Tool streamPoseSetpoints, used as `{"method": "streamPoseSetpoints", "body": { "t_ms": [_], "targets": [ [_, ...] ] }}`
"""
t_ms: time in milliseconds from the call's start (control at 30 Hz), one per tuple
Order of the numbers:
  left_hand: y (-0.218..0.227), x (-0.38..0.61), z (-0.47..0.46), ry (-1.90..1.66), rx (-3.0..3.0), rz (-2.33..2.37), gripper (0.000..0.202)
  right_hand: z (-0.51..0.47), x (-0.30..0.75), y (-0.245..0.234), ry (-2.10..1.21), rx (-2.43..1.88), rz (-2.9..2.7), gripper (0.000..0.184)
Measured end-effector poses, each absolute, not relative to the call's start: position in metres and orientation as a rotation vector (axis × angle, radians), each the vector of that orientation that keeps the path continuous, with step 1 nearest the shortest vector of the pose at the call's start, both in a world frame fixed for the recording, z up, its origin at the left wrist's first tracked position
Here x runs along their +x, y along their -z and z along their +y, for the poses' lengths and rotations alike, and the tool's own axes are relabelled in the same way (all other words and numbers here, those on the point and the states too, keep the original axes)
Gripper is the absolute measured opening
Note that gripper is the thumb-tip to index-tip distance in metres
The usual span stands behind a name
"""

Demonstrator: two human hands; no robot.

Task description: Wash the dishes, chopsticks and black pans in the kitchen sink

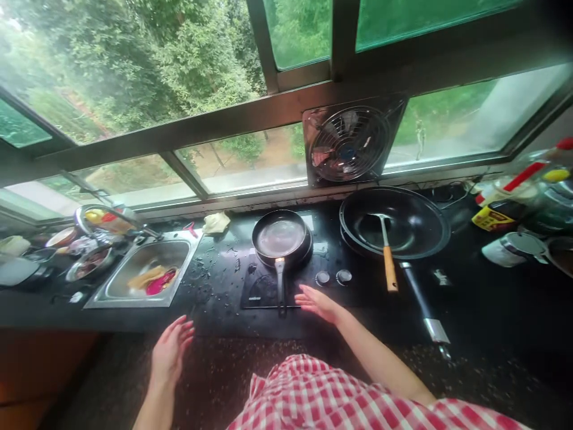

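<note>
Just right of the small frying pan's handle is my right hand (317, 303), its fingers stretched out and nothing held. The frying pan (281, 235) sits on the black cooktop (259, 286), its handle toward me. My left hand (172, 346) hangs over the front edge of the counter, below the sink, with fingers extended and no object in it. A large wok (409, 224) stands on the right side of the cooktop. Resting in the wok is a spatula (388, 269), its wooden handle sticking out over the rim.
At the left lies a metal sink (116, 286) with a tap (145, 230) and a pink cloth (160, 283). A crumpled cloth (216, 223) lies behind the counter's wet patch. An exhaust fan (349, 146) fills part of the window. Bottles and a jar (505, 249) crowd the right.
</note>
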State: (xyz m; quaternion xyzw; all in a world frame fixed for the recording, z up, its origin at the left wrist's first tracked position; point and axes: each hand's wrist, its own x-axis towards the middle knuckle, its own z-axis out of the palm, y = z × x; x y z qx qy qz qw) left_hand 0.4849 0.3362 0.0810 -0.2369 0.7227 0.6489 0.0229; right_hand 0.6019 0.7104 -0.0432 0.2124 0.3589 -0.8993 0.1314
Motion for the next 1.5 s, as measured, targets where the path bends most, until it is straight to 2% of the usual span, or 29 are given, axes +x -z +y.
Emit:
{"method": "streamPoseSetpoints", "body": {
  "t_ms": [200,367,500,600,733,867,1033,1200,1500],
  "targets": [
    [-0.053,0.55,0.161,-1.988,-1.05,2.342,0.025,0.65,0.521,0.01,2.714,0.65,0.734,0.028],
    [-0.017,0.594,0.021,-2.113,-1.336,2.148,0.029,0.617,0.516,0.006,2.809,0.634,0.95,0.014],
    [-0.005,0.576,-0.082,-2.112,-1.534,2.044,0.026,0.578,0.513,0.0,2.693,0.609,1.351,0.023],
    [-0.012,0.526,-0.129,-2.059,-1.407,2.167,0.026,0.53,0.508,-0.023,2.577,0.521,1.545,0.029],
    [-0.023,0.426,-0.133,-1.964,-0.965,2.328,0.034,0.442,0.478,-0.045,2.492,0.478,1.53,0.027],
    [-0.021,0.321,-0.107,-1.757,-0.559,2.499,0.035,0.353,0.424,-0.018,2.387,0.507,1.379,0.033],
    [-0.02,0.209,-0.102,-1.324,-0.061,2.775,0.03,0.257,0.356,0.03,2.243,0.44,1.205,0.034],
    [-0.031,0.105,-0.098,-0.739,0.358,2.996,0.04,0.198,0.303,0.03,2.162,0.375,1.147,0.039],
    [-0.03,-0.111,-0.032,-0.162,1.346,2.872,0.057,0.118,0.255,0.036,2.208,0.574,1.295,0.036]
  ]
}}
